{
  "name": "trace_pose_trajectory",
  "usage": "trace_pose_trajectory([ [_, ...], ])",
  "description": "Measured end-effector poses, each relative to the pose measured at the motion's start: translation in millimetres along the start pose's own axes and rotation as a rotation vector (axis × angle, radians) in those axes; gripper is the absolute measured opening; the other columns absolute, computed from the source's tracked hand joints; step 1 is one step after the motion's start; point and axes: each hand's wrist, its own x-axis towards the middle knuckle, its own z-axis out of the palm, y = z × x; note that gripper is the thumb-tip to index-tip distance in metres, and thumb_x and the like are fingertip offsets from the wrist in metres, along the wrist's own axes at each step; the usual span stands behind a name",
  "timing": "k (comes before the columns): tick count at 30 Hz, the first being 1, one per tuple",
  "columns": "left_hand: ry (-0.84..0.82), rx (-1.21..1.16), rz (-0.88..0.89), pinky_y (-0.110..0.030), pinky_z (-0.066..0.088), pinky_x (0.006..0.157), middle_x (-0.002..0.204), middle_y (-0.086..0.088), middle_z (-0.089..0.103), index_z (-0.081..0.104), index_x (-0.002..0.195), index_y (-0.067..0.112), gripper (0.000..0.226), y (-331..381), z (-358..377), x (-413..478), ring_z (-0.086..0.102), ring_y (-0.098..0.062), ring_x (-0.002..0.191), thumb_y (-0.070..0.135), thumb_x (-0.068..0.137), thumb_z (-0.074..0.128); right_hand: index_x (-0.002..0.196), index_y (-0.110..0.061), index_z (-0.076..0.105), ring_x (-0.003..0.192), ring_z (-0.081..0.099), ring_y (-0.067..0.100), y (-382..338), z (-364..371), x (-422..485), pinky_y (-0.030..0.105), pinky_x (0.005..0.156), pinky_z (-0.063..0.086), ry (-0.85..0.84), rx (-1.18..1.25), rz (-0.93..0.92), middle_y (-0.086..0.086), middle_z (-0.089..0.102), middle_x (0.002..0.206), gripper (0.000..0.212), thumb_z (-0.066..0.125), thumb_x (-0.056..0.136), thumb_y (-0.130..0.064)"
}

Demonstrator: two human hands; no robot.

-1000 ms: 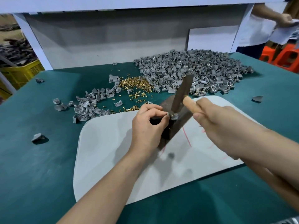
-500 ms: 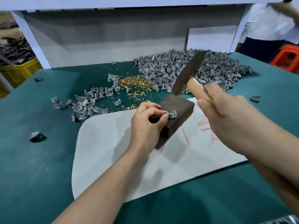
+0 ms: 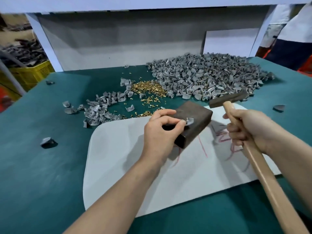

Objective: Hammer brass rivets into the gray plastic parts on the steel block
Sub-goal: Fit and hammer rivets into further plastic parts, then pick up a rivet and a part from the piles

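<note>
A dark steel block (image 3: 195,115) lies on a white mat (image 3: 126,157). My left hand (image 3: 162,130) pinches a gray plastic part (image 3: 190,121) on top of the block. My right hand (image 3: 249,130) grips the wooden handle of a hammer (image 3: 228,98), whose dark head hangs to the right of the block, level with its far end. A heap of brass rivets (image 3: 148,87) lies beyond the block. Behind it spreads a big pile of gray parts (image 3: 211,76), and a smaller pile (image 3: 101,108) lies to the left.
The green table (image 3: 42,174) carries stray gray pieces at the left (image 3: 47,141) and right (image 3: 279,107). A gray wall panel stands at the back. A yellow crate (image 3: 30,75) sits far left. Another person (image 3: 290,39) stands at the far right.
The hammer has swung from the part on the block up and away to the right, its head now level and off the block. My left hand stays on the part.
</note>
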Motion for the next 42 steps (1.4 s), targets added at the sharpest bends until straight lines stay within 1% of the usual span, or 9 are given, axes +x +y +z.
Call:
trace_pose_trajectory([
  [4,0.007,-0.011,-0.015,-0.009,0.041,0.082,0.098,0.022,0.063,0.074,0.066,0.025,0.016,0,0,1,0.057,0.007,0.099,0.015,0.078,0.076,0.086,-0.007,0.051,0.030,0.040,0.019,9,2,19,0.024,0.038,0.039,0.032,-0.171,0.065,0.008,0.043,0.043,0.033,0.043,0.098,-0.036],
  [10,0.012,-0.014,-0.008,-0.018,0.041,0.085,0.099,0.020,0.064,0.074,0.065,0.024,0.017,-2,1,-1,0.058,0.006,0.101,0.014,0.079,0.076,0.066,-0.010,0.056,0.066,0.063,0.031,-5,-8,41,0.035,0.070,0.053,0.364,-1.099,-0.287,0.013,0.064,0.062,0.042,0.041,0.094,-0.038],
  [16,0.023,0.095,-0.022,-0.019,0.043,0.087,0.102,0.014,0.066,0.071,0.063,0.022,0.021,9,-2,-4,0.059,0.004,0.097,0.011,0.080,0.072,0.068,-0.017,0.047,0.058,0.053,0.029,15,12,53,0.032,0.054,0.037,0.343,-0.924,-0.860,0.005,0.054,0.056,0.033,0.047,0.094,-0.037],
  [19,0.028,0.274,0.026,-0.006,0.038,0.081,0.099,0.015,0.067,0.069,0.062,0.025,0.021,28,3,7,0.057,0.009,0.093,0.014,0.080,0.071,0.071,-0.020,0.046,0.062,0.056,0.032,23,11,57,0.034,0.056,0.039,0.267,-0.887,-0.958,0.007,0.057,0.059,0.027,0.049,0.093,-0.036],
  [26,-0.008,0.296,0.067,-0.016,0.037,0.051,0.048,0.017,0.057,0.067,0.066,0.024,0.025,87,79,108,0.048,0.001,0.048,0.029,0.090,0.064,0.069,-0.020,0.036,0.066,0.056,0.038,25,10,55,0.038,0.056,0.040,0.196,-0.806,-1.036,0.013,0.060,0.063,0.029,0.049,0.092,-0.031],
  [29,-0.104,0.656,0.072,-0.029,0.047,0.089,0.102,-0.001,0.070,0.064,0.119,0.025,0.027,73,85,153,0.064,-0.020,0.091,0.034,0.097,0.051,0.071,-0.020,0.040,0.065,0.056,0.035,26,6,53,0.038,0.057,0.040,0.186,-0.793,-1.076,0.008,0.059,0.062,0.027,0.050,0.094,-0.032],
  [32,-0.168,0.994,-0.074,-0.050,0.040,0.105,0.142,-0.013,0.049,0.036,0.146,0.026,0.051,36,37,179,0.055,-0.037,0.119,0.033,0.097,0.048,0.071,-0.021,0.044,0.059,0.055,0.033,26,5,53,0.038,0.054,0.042,0.190,-0.761,-1.127,0.002,0.055,0.057,0.025,0.056,0.091,-0.027],
  [36,-0.296,1.237,-0.184,-0.045,0.040,0.107,0.141,-0.012,0.050,0.043,0.142,0.027,0.045,-9,-34,166,0.054,-0.033,0.121,0.032,0.098,0.050,0.070,-0.019,0.046,0.059,0.055,0.032,28,9,54,0.035,0.053,0.039,0.198,-0.777,-1.127,0.005,0.058,0.057,0.025,0.057,0.091,-0.026],
  [42,-0.216,1.122,0.077,-0.037,0.055,0.084,0.099,-0.006,0.072,0.073,0.100,0.014,0.013,-18,-47,154,0.066,-0.019,0.085,0.011,0.090,0.066,0.074,-0.013,0.054,0.060,0.053,0.034,30,7,56,0.037,0.055,0.041,0.201,-0.752,-1.105,0.007,0.059,0.057,0.021,0.058,0.090,-0.025],
])
